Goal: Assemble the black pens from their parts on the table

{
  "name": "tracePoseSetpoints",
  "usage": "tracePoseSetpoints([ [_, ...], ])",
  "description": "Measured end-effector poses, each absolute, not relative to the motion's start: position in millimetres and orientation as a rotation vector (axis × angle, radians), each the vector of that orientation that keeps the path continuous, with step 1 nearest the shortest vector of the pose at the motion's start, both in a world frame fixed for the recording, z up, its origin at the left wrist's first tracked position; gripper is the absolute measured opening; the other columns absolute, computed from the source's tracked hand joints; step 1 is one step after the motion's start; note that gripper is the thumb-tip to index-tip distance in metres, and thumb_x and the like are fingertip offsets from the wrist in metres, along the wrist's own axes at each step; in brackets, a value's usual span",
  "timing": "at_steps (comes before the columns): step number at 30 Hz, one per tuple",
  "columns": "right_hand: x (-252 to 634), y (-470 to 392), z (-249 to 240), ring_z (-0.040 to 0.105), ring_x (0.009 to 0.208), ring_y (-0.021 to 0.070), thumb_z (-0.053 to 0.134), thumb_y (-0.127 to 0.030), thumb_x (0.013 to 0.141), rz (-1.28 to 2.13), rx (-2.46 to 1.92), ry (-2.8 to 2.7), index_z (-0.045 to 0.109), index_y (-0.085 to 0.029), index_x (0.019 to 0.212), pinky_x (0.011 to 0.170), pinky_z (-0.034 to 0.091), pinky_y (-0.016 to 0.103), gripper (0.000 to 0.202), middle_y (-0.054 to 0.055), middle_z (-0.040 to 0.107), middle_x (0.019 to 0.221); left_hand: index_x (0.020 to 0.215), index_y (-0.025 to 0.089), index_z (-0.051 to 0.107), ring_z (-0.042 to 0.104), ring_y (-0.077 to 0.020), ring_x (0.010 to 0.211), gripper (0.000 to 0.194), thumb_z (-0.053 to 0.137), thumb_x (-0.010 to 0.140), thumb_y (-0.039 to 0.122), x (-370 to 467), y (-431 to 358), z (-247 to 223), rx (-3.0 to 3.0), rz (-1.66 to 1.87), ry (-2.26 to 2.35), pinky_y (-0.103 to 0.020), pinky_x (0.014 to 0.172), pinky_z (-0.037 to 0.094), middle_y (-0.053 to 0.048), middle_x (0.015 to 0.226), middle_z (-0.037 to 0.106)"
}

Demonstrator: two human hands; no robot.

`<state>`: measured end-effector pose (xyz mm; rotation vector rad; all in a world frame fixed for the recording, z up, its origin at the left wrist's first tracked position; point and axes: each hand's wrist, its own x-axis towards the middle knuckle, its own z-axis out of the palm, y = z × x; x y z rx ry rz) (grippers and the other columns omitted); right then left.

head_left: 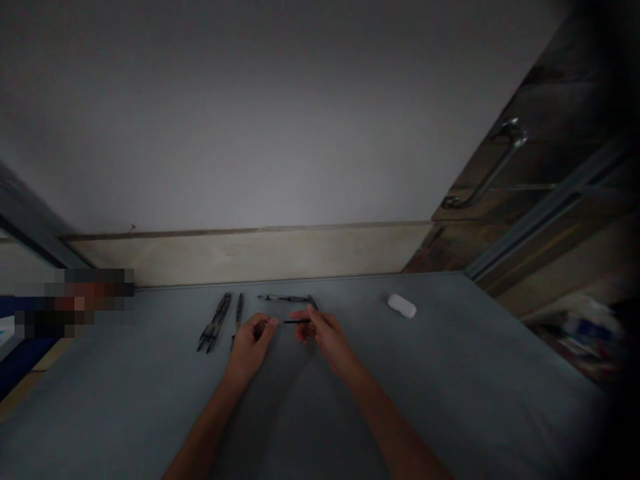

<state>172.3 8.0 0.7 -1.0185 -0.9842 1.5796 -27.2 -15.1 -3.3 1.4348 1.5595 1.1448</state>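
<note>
My left hand (253,339) and my right hand (324,333) are close together over the middle of the grey table. A thin dark rod, like a pen part (296,322), spans the gap between them. Its right end is pinched in my right hand, and its left end meets the closed fingertips of my left hand. Just left of my left hand lies a dark pen (239,310), partly hidden by that hand. Further left, several dark pens (216,323) lie in a bunch. Another pen (283,298) lies sideways behind my hands, with a short dark piece (313,302) by its right end.
A white oval case (402,306) lies on the table (450,387) to the right. A wall stands behind the table. At the right are a metal handle (487,177) and a frame post (540,212). A blurred-out patch covers something at the left edge.
</note>
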Motion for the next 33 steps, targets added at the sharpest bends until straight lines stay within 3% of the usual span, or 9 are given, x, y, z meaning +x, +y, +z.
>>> tracePoseSetpoints([
  [4,172.3,6.4,2.0,0.067,0.063,0.0194,0.084,-0.092,0.083,1.584,-1.02,-0.993,0.097,-0.022,0.09,0.066,0.047,0.033,0.071,0.007,0.078,0.066,0.065,0.029,0.06,0.056,-0.0234,0.066,0.062,0.063,0.095,0.083,-26.0,-16.3,1.1,1.422,1.153,1.567,-0.039,0.066,0.05,-0.001,0.064,0.057],
  [11,171.0,7.5,1.0,0.066,0.061,0.0206,0.084,-0.093,0.081,1.575,-1.016,-0.995,0.096,-0.023,0.087,0.064,0.047,0.034,0.071,0.006,0.078,0.063,0.08,0.028,0.074,0.052,-0.0215,0.062,0.054,0.071,0.089,0.081,-25.1,-16.4,1.4,1.379,1.162,1.547,-0.034,0.057,0.043,0.001,0.063,0.056],
  [17,170.9,8.0,1.3,0.064,0.059,0.0189,0.087,-0.092,0.077,1.593,-1.016,-0.998,0.095,-0.021,0.087,0.063,0.046,0.033,0.072,0.006,0.078,0.063,0.063,0.028,0.056,0.051,-0.0207,0.062,0.063,0.062,0.096,0.082,-25.0,-15.9,-2.6,1.404,1.147,1.527,-0.036,0.062,0.046,0.002,0.06,0.05],
  [24,171.6,5.9,4.2,0.065,0.061,0.0192,0.085,-0.088,0.083,1.585,-1.015,-0.992,0.096,-0.021,0.088,0.065,0.046,0.033,0.068,0.007,0.077,0.064,0.077,0.028,0.069,0.053,-0.0218,0.067,0.049,0.069,0.091,0.075,-23.9,-17.3,-1.8,1.385,1.141,1.514,-0.035,0.063,0.043,0.001,0.068,0.056],
  [30,170.9,3.3,6.2,0.067,0.063,0.0197,0.085,-0.088,0.085,1.596,-1.014,-0.997,0.096,-0.022,0.089,0.066,0.046,0.033,0.067,0.007,0.078,0.066,0.06,0.031,0.048,0.047,-0.0221,0.063,0.063,0.063,0.093,0.082,-23.0,-18.3,6.2,1.386,1.126,1.552,-0.037,0.064,0.041,0.002,0.061,0.042],
  [33,170.5,3.3,5.8,0.066,0.062,0.0197,0.083,-0.089,0.085,1.595,-1.021,-1.01,0.095,-0.022,0.088,0.066,0.047,0.034,0.068,0.007,0.078,0.065,0.062,0.031,0.051,0.047,-0.0219,0.063,0.06,0.067,0.09,0.082,-23.1,-17.7,5.2,1.385,1.144,1.532,-0.037,0.064,0.041,0.002,0.063,0.044],
])
